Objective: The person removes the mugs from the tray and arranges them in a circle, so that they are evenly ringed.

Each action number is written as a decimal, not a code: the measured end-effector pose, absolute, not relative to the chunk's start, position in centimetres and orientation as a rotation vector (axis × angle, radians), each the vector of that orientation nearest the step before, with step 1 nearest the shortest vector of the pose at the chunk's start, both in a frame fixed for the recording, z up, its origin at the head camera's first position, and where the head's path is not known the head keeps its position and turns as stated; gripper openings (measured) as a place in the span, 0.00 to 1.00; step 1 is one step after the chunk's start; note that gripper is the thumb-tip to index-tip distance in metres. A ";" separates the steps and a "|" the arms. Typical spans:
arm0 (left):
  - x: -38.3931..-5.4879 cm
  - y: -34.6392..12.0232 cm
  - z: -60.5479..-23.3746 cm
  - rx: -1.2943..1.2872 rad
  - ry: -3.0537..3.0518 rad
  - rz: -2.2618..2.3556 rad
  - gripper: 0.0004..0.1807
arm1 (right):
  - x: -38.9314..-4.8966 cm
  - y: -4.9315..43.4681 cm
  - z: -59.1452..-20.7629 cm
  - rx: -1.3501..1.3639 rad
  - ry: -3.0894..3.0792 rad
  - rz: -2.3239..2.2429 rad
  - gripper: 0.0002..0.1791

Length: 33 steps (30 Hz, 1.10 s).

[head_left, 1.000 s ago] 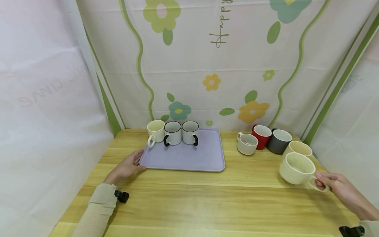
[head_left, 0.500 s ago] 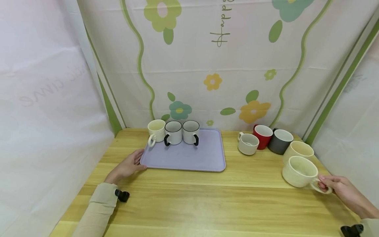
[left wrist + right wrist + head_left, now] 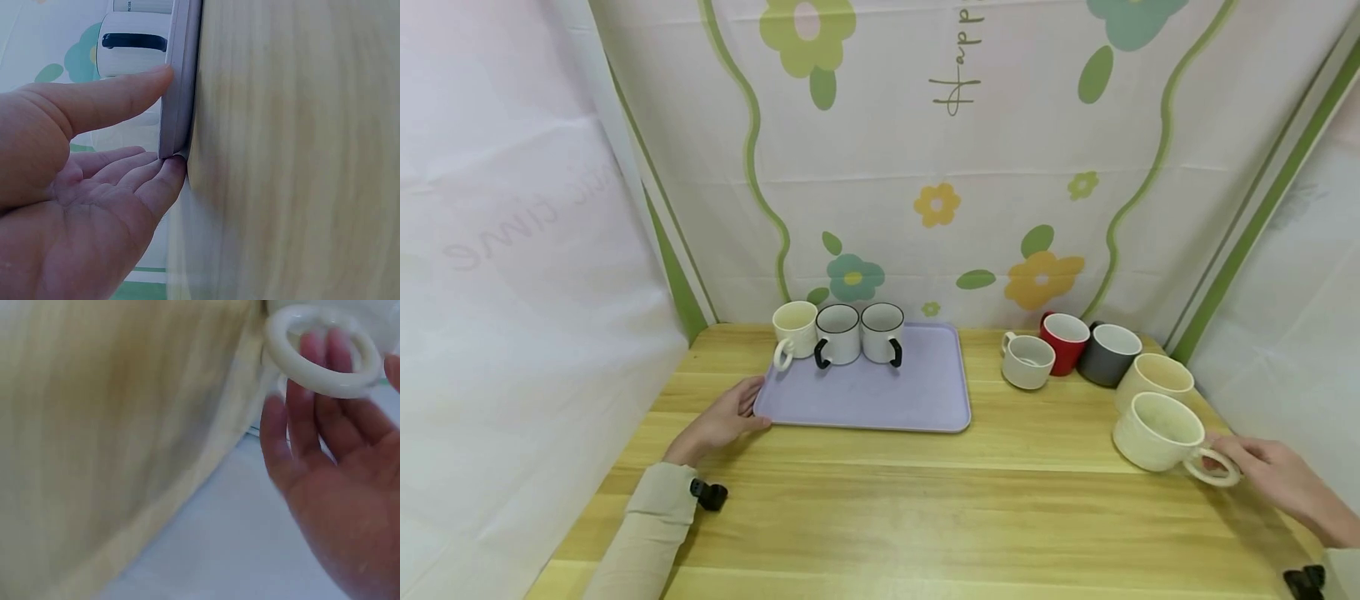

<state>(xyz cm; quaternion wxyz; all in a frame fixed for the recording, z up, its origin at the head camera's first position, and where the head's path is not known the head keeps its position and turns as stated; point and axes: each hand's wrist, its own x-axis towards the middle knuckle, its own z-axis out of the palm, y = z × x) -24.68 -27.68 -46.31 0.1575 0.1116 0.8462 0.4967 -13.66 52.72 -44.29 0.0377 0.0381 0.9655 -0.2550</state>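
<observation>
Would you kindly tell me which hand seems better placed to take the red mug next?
Probably the right hand: its fingers lie loose at the handle of the front cream cup, on the same side of the table as the red mug. The left hand touches the purple tray, farther away.

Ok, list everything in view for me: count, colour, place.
Table: 1, wood-yellow, foreground
Tray: 1, lilac, left of centre
Cream mug: 1, cream, tray's left end
White mugs: 2, white, black-handled, beside cream mug
Small cup: 1, off-white, right of tray
Red mug: 1, red, beside small cup
Grey mug: 1, grey, beside red mug
Yellow mug: 1, yellowish, beside grey mug
Big cup: 1, cream, in front of yellow mug
Backdrop: 1, flowered white, behind table
Side sheets: 2, white, both sides
Cameras: 2, black, at wrists
Sleeves: 2, beige, both arms
Left grip: 1, bare, touching tray's corner
Right grip: 1, bare, at big cup's handle
</observation>
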 end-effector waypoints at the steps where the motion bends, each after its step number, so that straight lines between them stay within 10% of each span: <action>1: -24.7 -27.7 -46.3 0.321 2.421 1.423 0.48 | -13.6 52.6 -44.0 0.118 3.010 -0.729 0.35; 19: -24.7 -27.8 -46.5 0.329 2.418 1.435 0.48 | -19.4 36.0 -38.6 -0.537 3.285 -0.773 0.20; 33: -24.7 -27.7 -46.6 0.343 2.428 1.427 0.47 | -27.8 19.8 -41.0 -0.726 2.951 -0.985 0.30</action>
